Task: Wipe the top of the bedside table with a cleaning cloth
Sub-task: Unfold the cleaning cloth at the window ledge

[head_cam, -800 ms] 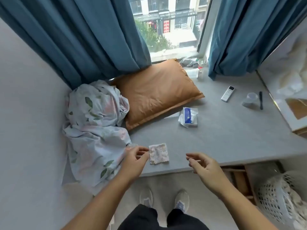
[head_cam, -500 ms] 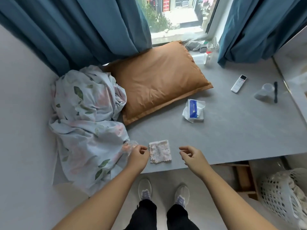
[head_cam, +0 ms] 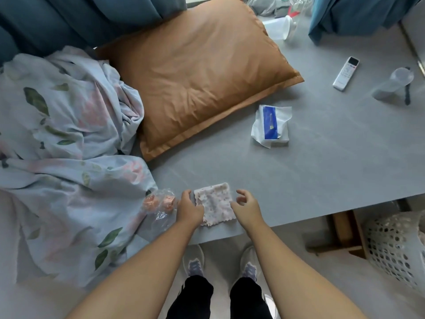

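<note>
Grey and matte, the tabletop (head_cam: pixel 322 171) is filling most of the head view, with teal curtains (head_cam: pixel 69 17) hanging along its far edge. A small folded cleaning cloth (head_cam: pixel 216 204), pale with pinkish speckles and a scalloped edge, is lying flat close to the near edge of the tabletop. The left hand (head_cam: pixel 189 209) is resting on the cloth's left edge, fingers curled down onto the fabric; whether its grip is pinching the cloth or only pressing on it cannot be told. The right hand (head_cam: pixel 247 204) is sitting at the cloth's right edge with fingers spread and loosely curved, its grip released and holding nothing. Just left of the left hand, a clear plastic bag (head_cam: pixel 161 203) containing two orange-pink items is lying against a crumpled floral bedsheet (head_cam: pixel 64 146). An orange-brown pillow (head_cam: pixel 197 72) is occupying the far left part of the tabletop. A tissue pack (head_cam: pixel 271 125) with a blue label is lying right of the pillow, and a white remote control (head_cam: pixel 346 73) is lying farther right, near a clear plastic cup (head_cam: pixel 393 86). A white perforated basket (head_cam: pixel 395 247) is standing on the floor at lower right.
</note>
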